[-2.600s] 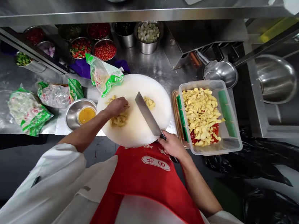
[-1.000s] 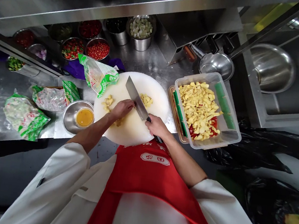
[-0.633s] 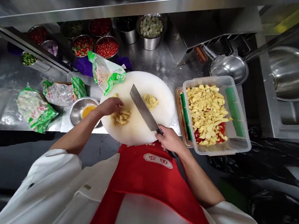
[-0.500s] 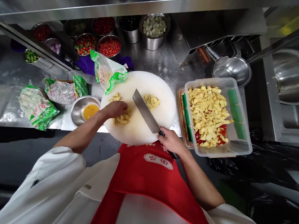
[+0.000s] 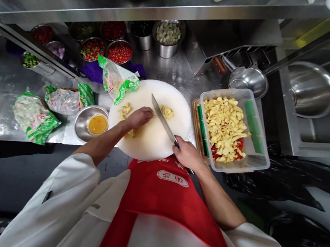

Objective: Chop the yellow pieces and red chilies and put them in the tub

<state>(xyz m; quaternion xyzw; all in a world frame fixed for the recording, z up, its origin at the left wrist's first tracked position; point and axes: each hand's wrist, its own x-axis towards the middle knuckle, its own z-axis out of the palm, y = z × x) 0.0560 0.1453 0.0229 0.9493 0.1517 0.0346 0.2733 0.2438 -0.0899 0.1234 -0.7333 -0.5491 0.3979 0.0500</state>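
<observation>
My right hand (image 5: 187,155) is wrapped round the dark handle of a cleaver (image 5: 163,120), whose blade slants across a round white cutting board (image 5: 149,150). Left of the blade, the fingers of my left hand (image 5: 140,118) are curled together, with a pale bit, apparently ginger, at their tips. Sliced ginger (image 5: 166,112) lies in a small heap right of the blade. More pale yellow ginger pieces (image 5: 125,111) rest on the board's left side, and others are partly hidden under my left wrist. A green-and-white plastic bag (image 5: 117,81) overlaps the board's upper left edge.
A clear plastic tub (image 5: 258,151) right of the board holds ginger slices over red peppers. Left stands a steel bowl (image 5: 82,123) with orange liquid; two more bags (image 5: 36,117) lie beyond. Steel pots of chopped ingredients (image 5: 119,53) line the back, below a metal shelf (image 5: 167,9).
My left hand has moved right, from over the ginger pieces to close beside the blade. The cleaver has turned more edge-on to the view. The camera view has shifted slightly.
</observation>
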